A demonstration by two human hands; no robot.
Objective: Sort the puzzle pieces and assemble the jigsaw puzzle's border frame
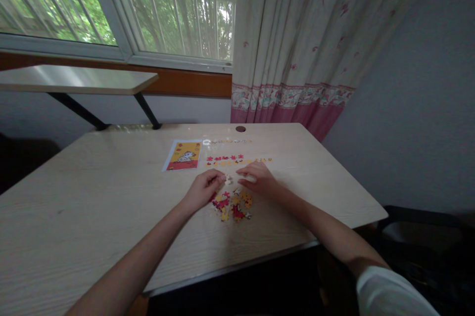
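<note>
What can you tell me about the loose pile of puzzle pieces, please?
The pile of puzzle pieces is a jumbled heap of tiny flat bits, red, yellow and white, seemingly cardboard, lying on the pale wood-look table. The left hand rests at its upper left edge, the right hand at its upper right. Single pieces are too small to make out.

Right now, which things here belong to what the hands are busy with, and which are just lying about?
In hand: small pale puzzle pieces between the left hand and right hand; loose pile of red and yellow puzzle pieces; sorted rows of red and yellow pieces; yellow and red picture card.
Lying about: flowered pink-hemmed curtain; pale wall shelf; barred window.
</note>
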